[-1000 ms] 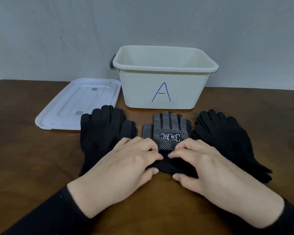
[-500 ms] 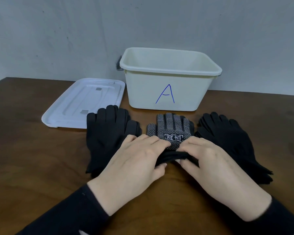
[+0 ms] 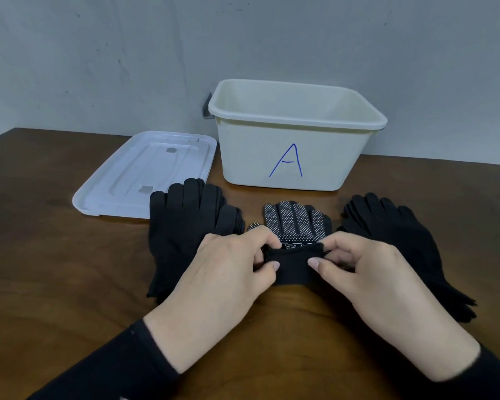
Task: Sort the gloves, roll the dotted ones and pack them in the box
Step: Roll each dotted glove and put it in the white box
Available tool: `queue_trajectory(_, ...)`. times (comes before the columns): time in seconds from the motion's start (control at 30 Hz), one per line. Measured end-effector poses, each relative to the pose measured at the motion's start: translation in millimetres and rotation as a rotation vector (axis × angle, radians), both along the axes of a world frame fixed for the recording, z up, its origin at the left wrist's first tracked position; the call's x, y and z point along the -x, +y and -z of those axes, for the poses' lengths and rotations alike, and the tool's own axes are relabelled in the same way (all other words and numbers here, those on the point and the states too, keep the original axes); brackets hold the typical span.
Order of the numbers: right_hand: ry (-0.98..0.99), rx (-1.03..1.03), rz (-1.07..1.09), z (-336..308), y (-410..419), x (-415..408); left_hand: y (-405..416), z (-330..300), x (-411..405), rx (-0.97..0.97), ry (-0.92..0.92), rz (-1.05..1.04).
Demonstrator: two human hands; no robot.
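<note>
Pinching the rolled cuff of the dotted glove [image 3: 296, 223] on the worktop [image 3: 55, 269], fingers [image 3: 267, 265] of both hands hold tight; loosening could let the roll spring open before the box [image 3: 286, 168].

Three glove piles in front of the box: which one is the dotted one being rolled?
The middle pile, the dotted gloves, right below the box's blue A. White dots cover them; both hands pinch the rolled cuff end. The left plain pile and right plain pile are plain black, untouched.

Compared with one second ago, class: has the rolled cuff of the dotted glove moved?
Yes. The dotted glove's rolled cuff has advanced toward the box, now covering most of the printed label.
</note>
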State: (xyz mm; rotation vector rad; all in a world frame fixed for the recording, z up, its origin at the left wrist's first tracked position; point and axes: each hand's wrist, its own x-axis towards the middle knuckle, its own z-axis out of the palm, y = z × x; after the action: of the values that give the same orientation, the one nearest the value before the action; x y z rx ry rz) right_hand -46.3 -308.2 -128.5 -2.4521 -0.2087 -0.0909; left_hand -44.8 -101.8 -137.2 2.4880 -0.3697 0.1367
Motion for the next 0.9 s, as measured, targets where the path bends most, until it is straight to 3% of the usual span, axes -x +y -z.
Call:
queue_trajectory(0.3, -0.209, 0.24, -0.081, 13.0, 4.0, -4.1, -3.3, 6.0, -5.7, -0.186, -0.203, 0.002)
queue_trajectory(0.4, -0.259, 0.291, -0.158, 19.2, 5.8, -8.0, -2.6, 2.8, -4.8, -0.221, -0.308, 0.184)
queue_trajectory(0.5, -0.275, 0.337, -0.232, 18.5, 1.4, -10.1, 1.6, 4.3, -2.7, -0.365, -0.239, 0.3)
queue_trajectory(0.7, -0.018, 0.424, -0.336, 5.8, -13.4, -4.0, 7.2, 5.6, -4.0, -0.358, -0.15, 0.264)
queue_trajectory(0.9, -0.122, 0.352, -0.253, 15.2, -5.3, -9.7, 6.3, 10.3, -7.9, -0.378, -0.132, 0.175)
